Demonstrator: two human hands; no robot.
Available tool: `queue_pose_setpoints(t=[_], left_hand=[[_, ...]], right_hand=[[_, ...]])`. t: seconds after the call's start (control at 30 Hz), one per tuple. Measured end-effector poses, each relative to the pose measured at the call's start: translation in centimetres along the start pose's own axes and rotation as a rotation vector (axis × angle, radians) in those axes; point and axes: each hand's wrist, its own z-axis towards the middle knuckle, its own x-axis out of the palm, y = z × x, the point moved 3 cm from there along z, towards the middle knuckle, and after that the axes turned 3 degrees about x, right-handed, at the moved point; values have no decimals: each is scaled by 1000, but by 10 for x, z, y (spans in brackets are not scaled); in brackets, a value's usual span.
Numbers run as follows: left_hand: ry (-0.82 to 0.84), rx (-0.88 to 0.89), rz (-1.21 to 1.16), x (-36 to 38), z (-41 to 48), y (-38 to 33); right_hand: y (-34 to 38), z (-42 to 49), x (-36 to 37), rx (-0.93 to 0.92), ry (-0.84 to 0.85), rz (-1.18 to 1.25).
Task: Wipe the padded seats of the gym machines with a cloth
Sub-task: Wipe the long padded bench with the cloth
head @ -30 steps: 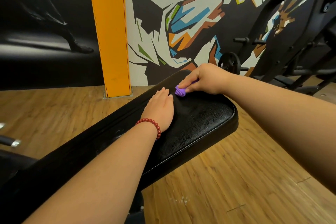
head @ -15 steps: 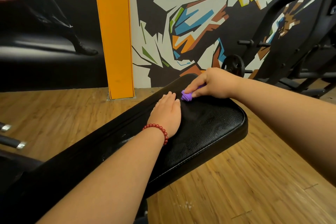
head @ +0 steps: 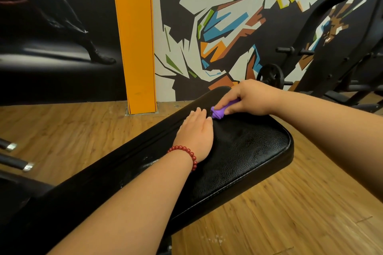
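one balled cloth [head: 217, 113] is being pinched by the right hand [head: 251, 97], left hand [head: 196, 130] lying flat; wad may be skipping seat [head: 248, 151] patches.

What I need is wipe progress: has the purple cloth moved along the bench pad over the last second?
No. The purple cloth in the right hand stays beside the left hand, far along the bench pad; only the camera shifted.

Light: even indoor, moderately bright; source out of frame.
Glare: soft sheen on black seat [head: 248, 147].
Shadows: faint, on floor [head: 290, 213] under seat.
Blur: slight, left edge.
Distortion: wide-angle bowing at borders.
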Motion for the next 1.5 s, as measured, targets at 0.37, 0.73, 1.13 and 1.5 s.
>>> queue_pose_setpoints(t=[0.37, 0.73, 1.13, 1.5], left_hand=[[-49, -16, -33, -10, 22, 12], [43, 7, 117, -5, 30, 18], [49, 53, 119, -12, 26, 22], [30, 45, 74, -11, 30, 41]], right_hand=[[-9, 24, -1, 17, -62, 64], [-9, 17, -4, -35, 16, 101], [-10, 32, 0, -22, 95, 113], [-7, 54, 0, 8, -31, 18]])
